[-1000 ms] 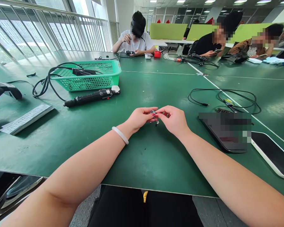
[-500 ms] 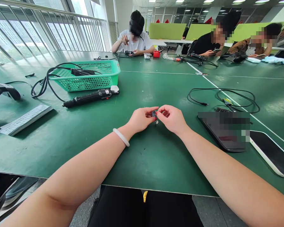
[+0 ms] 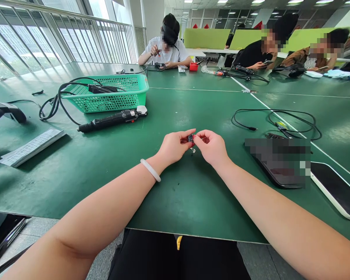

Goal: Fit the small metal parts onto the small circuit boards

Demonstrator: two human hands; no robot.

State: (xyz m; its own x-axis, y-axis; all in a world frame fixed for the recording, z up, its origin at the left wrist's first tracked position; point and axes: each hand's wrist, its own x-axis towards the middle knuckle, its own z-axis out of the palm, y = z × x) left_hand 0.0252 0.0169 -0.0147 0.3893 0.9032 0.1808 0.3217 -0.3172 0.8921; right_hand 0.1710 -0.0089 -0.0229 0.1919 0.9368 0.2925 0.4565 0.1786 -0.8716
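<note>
A small dark part (image 3: 190, 138) is pinched between the thumb and fingers of my left hand (image 3: 174, 147), above the green table (image 3: 175, 194). My right hand (image 3: 212, 146) touches the part's right side, its thumb and index finger pressed together there. Whether the right fingertips hold a separate piece is too small to tell. Small pale pieces (image 3: 193, 150) lie on the table just below the fingertips. A white bracelet (image 3: 150, 170) circles my left wrist.
A green basket (image 3: 105, 102) with cables stands at the back left, a black electric screwdriver (image 3: 111, 119) before it. Paper strips (image 3: 32, 147) lie left. At right are a black cable (image 3: 291, 110), a dark flat case (image 3: 274, 163) and a phone (image 3: 335, 186). Several people sit across the table.
The dark part has tilted slightly between my fingers. Both hands stay in nearly the same place, and the view has shifted very slightly.
</note>
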